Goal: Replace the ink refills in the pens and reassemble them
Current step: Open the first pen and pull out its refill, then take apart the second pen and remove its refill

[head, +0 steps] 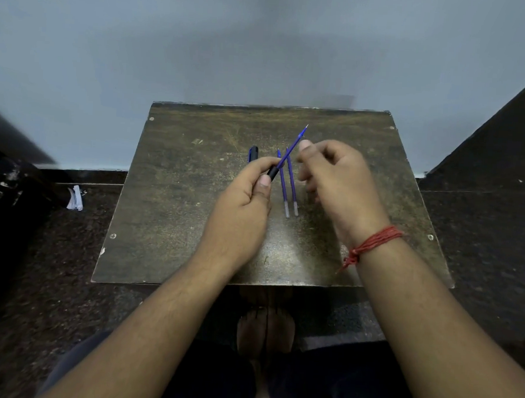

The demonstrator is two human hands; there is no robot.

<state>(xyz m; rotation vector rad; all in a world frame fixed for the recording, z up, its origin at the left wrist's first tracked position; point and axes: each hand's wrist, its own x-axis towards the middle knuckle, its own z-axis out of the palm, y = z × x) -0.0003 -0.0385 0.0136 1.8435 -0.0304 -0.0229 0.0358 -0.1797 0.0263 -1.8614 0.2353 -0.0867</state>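
My left hand (249,195) grips a black pen barrel (273,172) above the small table. A blue ink refill (293,147) sticks out of the barrel, its tip pointing up and to the far right. My right hand (333,175) hovers just right of that refill with fingers curled; whether it pinches anything I cannot tell. Two more blue refills (288,188) lie side by side on the table between my hands. A dark blue pen part (253,153) lies on the table just beyond my left hand, partly hidden.
The worn brown table (174,212) stands against a pale wall. Dark floor surrounds it. A crumpled white paper (75,198) lies on the floor at the left. My bare feet (265,331) rest under the table's near edge.
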